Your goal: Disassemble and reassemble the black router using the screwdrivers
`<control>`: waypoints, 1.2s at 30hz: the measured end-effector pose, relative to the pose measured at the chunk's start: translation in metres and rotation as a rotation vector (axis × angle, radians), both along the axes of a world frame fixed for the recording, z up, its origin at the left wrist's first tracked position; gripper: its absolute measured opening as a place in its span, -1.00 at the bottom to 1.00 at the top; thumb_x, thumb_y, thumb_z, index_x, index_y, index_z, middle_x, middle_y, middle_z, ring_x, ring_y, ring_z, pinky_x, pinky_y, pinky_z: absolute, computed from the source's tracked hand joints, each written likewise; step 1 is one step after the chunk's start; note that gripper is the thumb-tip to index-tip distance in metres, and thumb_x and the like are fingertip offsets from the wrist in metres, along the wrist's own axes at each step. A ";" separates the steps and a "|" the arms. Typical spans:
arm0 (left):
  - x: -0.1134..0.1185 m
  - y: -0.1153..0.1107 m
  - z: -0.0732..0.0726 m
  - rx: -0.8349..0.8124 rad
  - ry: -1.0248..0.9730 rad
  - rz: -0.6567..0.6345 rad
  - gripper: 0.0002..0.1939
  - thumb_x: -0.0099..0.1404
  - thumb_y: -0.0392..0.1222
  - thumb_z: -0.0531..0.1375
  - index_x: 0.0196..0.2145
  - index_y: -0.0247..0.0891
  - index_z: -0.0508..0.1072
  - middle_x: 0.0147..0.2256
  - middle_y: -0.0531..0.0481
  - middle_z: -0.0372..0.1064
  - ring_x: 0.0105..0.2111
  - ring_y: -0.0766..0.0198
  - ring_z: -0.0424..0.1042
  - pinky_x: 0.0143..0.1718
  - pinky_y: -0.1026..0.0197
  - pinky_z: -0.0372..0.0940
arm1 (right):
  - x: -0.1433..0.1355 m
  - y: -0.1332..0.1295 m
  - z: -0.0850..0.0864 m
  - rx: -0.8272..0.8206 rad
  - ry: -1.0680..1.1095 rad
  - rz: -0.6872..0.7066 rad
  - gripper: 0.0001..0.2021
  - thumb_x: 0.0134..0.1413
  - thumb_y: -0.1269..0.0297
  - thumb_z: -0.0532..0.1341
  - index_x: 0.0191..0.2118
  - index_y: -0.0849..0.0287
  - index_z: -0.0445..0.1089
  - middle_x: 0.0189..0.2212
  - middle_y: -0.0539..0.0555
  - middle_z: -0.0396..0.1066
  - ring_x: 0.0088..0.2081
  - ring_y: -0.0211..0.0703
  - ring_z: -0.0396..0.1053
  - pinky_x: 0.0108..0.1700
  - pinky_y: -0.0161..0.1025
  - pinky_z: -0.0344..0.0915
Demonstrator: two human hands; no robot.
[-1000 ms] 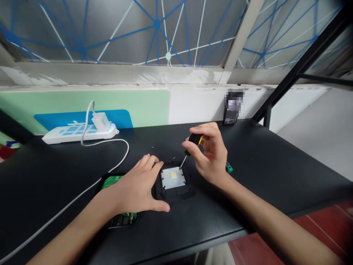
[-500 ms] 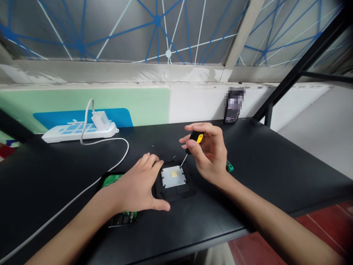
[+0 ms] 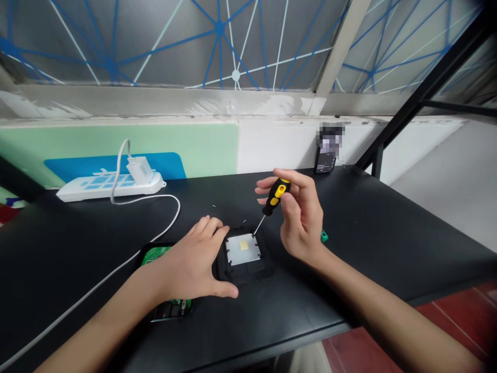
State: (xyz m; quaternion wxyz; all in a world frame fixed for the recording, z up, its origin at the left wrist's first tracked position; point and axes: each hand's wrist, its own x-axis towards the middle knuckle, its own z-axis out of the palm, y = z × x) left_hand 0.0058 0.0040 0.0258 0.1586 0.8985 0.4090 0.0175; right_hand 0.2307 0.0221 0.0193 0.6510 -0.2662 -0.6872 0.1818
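Observation:
My right hand holds a black-and-yellow screwdriver between thumb and index finger, its other fingers loosely raised. The tilted shaft ends at the far right corner of a silver metal plate, by a screw there. A small pale yellow pad sits on the plate, which lies in a black plastic casing. Spanning the casing's left side, my left hand grips it, with fingertips at the far edge and thumb at the near edge. Partly beneath my left forearm lies another black casing with a green circuit board.
Two small loose screws, one nearer and one farther, lie beyond the casing. A white power strip with a charger and cable is at the back left. A phone leans on the wall. A green-ended object shows behind my right wrist.
My right fingers have shifted on the screwdriver, and more of its yellow-marked handle now shows. The tip stays at the same corner. My left hand keeps its place on the casing.

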 end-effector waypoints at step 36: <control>0.001 0.000 0.001 -0.005 -0.012 0.000 0.01 0.07 0.38 0.35 0.25 -0.41 0.28 0.14 -0.33 0.21 0.16 -0.33 0.17 0.20 -0.33 0.19 | 0.001 0.001 0.006 0.111 -0.105 -0.175 -0.68 0.20 0.40 0.34 0.04 -0.03 0.44 -0.15 0.01 0.50 -0.21 -0.19 0.53 -0.25 -0.18 0.47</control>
